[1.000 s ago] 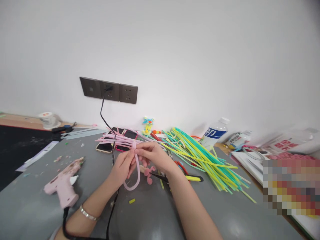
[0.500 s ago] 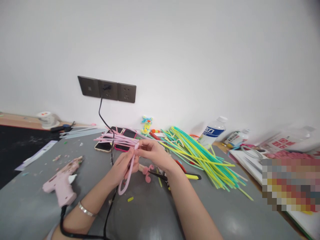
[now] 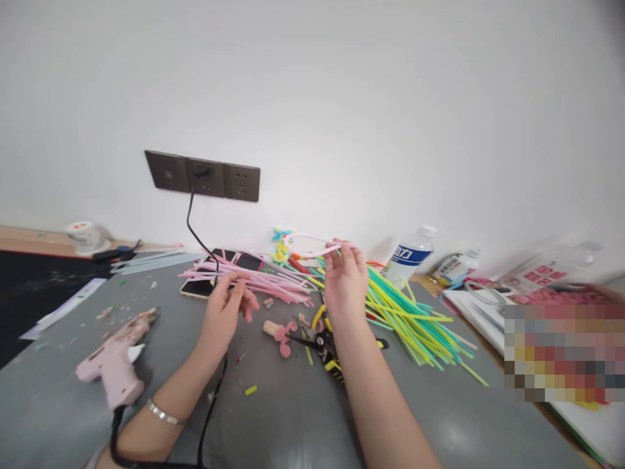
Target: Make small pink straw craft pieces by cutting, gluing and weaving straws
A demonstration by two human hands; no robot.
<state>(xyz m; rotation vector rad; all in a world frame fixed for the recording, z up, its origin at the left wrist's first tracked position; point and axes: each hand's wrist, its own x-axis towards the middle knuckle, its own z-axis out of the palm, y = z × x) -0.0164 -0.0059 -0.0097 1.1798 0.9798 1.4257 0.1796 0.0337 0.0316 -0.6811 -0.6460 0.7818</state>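
Observation:
Raised above the table, my right hand point(image 3: 346, 281) pinches a pale pink pipe cleaner point(image 3: 303, 253) bent into a long loop that points left. My left hand point(image 3: 225, 312) hovers apart from it, fingers loosely curled and holding nothing, beside a bundle of pink pipe cleaners point(image 3: 280, 284). Below my right wrist lie black-and-yellow pliers point(image 3: 322, 343), partly hidden by the forearm. Their tip is close to a small pink curled piece with a beige end point(image 3: 279, 332). A pile of green and yellow pipe cleaners point(image 3: 415, 319) lies right of my right hand.
A pink glue gun point(image 3: 114, 365) rests at the left, its black cord running under my left forearm. Two phones point(image 3: 195, 288) lie behind the pink bundle. Along the wall stand a small colourful figure point(image 3: 281, 246) and a bottle point(image 3: 410, 255). Scraps dot the grey table point(image 3: 273, 423).
My hands have separated. The right one moved up and right with the looped pink pipe cleaner, which now points left instead of hanging down. My left hand let go and drew slightly left.

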